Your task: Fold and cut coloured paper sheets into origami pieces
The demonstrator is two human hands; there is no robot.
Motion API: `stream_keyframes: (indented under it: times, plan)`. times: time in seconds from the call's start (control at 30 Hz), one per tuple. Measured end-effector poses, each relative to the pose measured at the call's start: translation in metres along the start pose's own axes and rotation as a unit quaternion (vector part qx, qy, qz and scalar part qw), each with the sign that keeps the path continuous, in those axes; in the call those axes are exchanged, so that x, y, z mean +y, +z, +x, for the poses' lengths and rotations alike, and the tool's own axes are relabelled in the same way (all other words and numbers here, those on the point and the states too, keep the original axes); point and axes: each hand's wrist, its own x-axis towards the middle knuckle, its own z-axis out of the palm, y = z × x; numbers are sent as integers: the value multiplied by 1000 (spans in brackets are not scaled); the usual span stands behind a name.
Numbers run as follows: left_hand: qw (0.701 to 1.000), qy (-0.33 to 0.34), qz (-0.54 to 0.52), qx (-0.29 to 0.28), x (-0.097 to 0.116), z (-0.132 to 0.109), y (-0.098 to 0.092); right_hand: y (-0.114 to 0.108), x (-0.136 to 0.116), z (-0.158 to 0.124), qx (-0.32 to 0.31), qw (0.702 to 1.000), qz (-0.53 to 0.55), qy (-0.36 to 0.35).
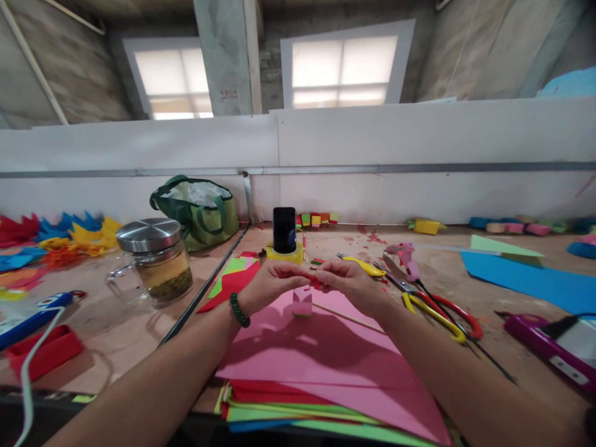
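Head view, and I'm looking down at the bench. The left hand (pixel 272 282) and right hand (pixel 348 282) meet fingertip to fingertip, both pinched closed on a small red paper scrap (pixel 316 283), held just above the pink sheet (pixel 326 360). There's a green bead bracelet (pixel 239 310) on the left wrist.

At six o'clock from the scrap, just beneath it, a small pink folded piece (pixel 302 303) stands on the sheet. A thin wooden stick (pixel 347 317) runs off from there toward four o'clock. At twelve o'clock, a black phone (pixel 284 230) stands upright in a yellow tape roll (pixel 285 254). Out at three o'clock lie the scissors (pixel 440 310), with a pink glue gun (pixel 404 256) behind them. At nine o'clock, well apart, I see a lidded glass mug (pixel 156 264).
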Motion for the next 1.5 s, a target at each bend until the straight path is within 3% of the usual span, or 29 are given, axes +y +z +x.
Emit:
stream_keyframes:
  times: [0.27, 0.43, 0.63, 0.83, 1.0, 1.2, 1.5]
  plan:
    - [998, 57, 21, 7, 0, -2, 8, 12, 9, -1, -14, 994, 101, 39]
    - [991, 93, 71, 58, 4, -3, 3, 17, 7, -3, -33, 989, 126, 73]
    - [979, 149, 114, 83, 4, -2, 1, 12, 1, -3, 21, 993, 110, 42]
    - [1000, 15, -16, 10, -2, -2, 6, 9, -7, -4, 65, 996, 54, -1]
    - [1000, 4, -19, 22, -7, -1, 5, 13, -9, -5, 62, 997, 45, -11]
    - [998, 24, 50, 7, -3, -2, 3, 3, -2, -1, 70, 995, 75, -5]
    - [996, -85, -28, -13, 7, -3, 3, 1, 0, -2, 68, 996, 45, -22]
